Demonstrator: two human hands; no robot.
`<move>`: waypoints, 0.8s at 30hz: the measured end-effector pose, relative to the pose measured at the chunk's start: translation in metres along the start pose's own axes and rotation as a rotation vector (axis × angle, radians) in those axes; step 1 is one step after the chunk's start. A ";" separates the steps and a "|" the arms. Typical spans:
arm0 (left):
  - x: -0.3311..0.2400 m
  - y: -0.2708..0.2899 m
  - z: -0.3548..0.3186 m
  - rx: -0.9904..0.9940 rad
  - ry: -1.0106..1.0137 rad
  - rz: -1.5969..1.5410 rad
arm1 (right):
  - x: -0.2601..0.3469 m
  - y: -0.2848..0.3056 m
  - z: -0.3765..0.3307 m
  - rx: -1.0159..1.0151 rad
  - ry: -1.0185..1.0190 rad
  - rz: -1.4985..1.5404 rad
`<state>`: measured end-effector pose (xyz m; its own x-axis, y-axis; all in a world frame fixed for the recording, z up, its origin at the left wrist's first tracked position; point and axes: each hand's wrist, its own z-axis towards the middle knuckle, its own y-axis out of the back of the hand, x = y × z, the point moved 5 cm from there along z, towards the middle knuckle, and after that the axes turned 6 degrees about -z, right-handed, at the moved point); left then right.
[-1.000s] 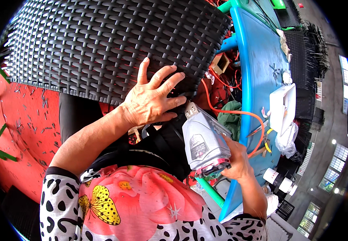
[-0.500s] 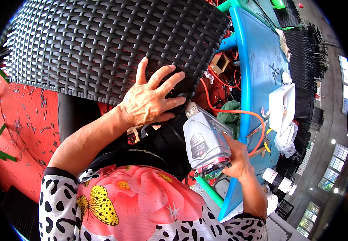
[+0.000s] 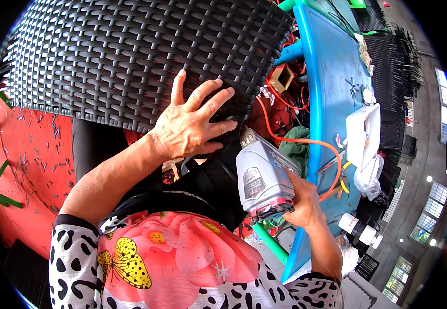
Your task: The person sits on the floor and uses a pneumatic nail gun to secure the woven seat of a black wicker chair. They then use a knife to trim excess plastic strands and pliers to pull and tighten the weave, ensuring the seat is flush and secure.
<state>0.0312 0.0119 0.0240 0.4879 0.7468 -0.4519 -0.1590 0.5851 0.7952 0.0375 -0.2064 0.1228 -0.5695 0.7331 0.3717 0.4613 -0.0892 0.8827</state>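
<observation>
Head view: a black woven panel (image 3: 130,56), glossy and basket-like, fills the upper left. Near its lower right corner is a boxy silver tool (image 3: 275,175) with a dark label (image 3: 255,183) and red trim (image 3: 268,208). The right hand (image 3: 304,203) is curled around it, partly hidden. The left hand (image 3: 184,129) lies flat on the panel, 5 digits (image 3: 221,127) spread, holding nothing.

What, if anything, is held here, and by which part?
The right hand holds the grey handheld tool at its right side; the exact grip is hidden. The left hand lies spread on the black woven panel.
</observation>
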 end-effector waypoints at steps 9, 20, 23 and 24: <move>-0.001 0.001 0.000 -0.013 -0.007 -0.005 | 0.002 0.000 0.003 -0.042 0.070 -0.003; -0.001 0.002 0.000 -0.001 0.008 0.005 | 0.001 -0.002 0.001 -0.044 0.041 0.015; 0.000 0.002 0.000 -0.004 0.010 0.003 | -0.001 -0.003 -0.001 -0.065 0.055 0.021; 0.000 0.002 0.000 -0.004 0.010 0.002 | 0.000 -0.003 -0.001 -0.052 0.046 0.022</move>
<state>0.0307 0.0132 0.0251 0.4789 0.7512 -0.4543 -0.1632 0.5846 0.7947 0.0356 -0.2074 0.1206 -0.5910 0.6990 0.4025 0.4383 -0.1406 0.8878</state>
